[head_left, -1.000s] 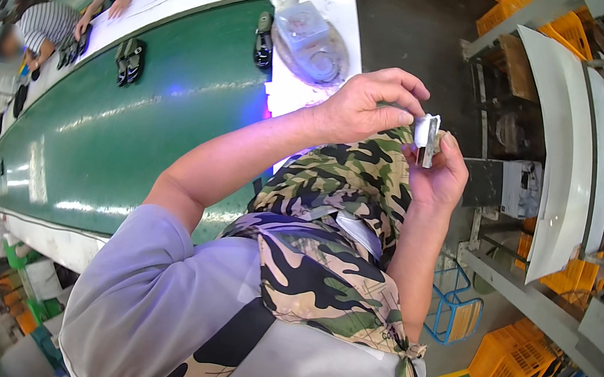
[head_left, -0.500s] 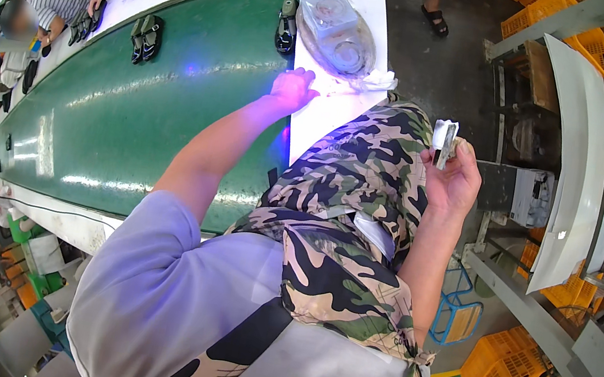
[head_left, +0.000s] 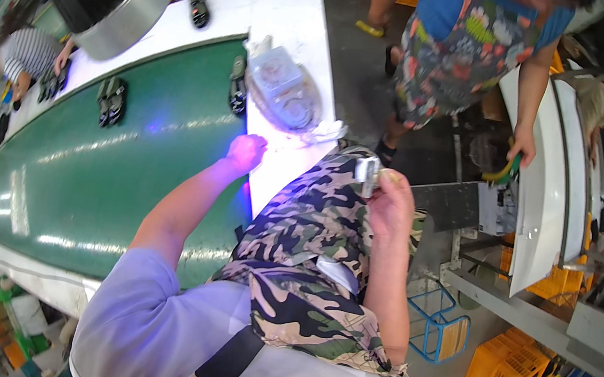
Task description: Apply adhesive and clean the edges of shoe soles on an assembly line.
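Pinched Beyond the Edge

The right hand (head_left: 393, 203) pinched a white-and-gray block (head_left: 366, 172) above the camouflage apron (head_left: 316, 199), off the white worktable (head_left: 302, 19)'s right edge; a loosened pinch could have dropped it. The left hand (head_left: 247, 152) lay at the left edge, its grip impossible to tell. Crumpled white material (head_left: 324, 133) and a translucent box (head_left: 275, 70) limited moving room.

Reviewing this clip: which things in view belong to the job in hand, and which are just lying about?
Seem part of the job:
- small white-and-grey piece, in the right hand
- white tabletop, by the left hand
- probably the clear plastic containers nearby

Apparently just lying about:
- blue-framed stool
- orange crate
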Motion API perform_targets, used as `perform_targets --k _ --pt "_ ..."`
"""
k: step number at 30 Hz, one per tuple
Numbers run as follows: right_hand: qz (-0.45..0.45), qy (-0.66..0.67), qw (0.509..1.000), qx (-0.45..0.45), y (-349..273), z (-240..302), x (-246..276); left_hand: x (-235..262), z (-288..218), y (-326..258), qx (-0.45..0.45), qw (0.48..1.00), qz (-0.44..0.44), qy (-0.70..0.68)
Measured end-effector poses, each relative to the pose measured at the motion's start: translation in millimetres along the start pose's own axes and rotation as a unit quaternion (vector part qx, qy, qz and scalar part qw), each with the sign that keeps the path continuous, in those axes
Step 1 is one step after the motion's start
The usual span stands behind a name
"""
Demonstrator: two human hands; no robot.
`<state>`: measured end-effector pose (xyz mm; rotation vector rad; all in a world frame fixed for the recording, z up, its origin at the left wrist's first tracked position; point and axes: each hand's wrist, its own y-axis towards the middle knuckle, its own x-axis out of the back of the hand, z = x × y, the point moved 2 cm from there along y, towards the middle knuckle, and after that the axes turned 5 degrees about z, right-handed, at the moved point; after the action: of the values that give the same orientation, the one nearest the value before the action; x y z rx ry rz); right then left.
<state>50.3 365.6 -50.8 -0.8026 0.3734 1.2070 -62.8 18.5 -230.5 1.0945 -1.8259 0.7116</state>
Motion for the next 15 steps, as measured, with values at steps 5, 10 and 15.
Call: perform_targets --k 5,10,15 --pt "-0.014 -0.047 0.999 -0.019 2 -5 -7 19 -9 0 0.11 0.994 0.012 -0.019" --pt "-0.008 -0.067 0.998 0.003 5 1 -10 22 -15 1 0.041 0.998 0.038 0.004" --pt "-0.01 -0.091 0.996 0.01 8 0 -16 22 -17 -7 0.017 0.999 0.03 0.017"
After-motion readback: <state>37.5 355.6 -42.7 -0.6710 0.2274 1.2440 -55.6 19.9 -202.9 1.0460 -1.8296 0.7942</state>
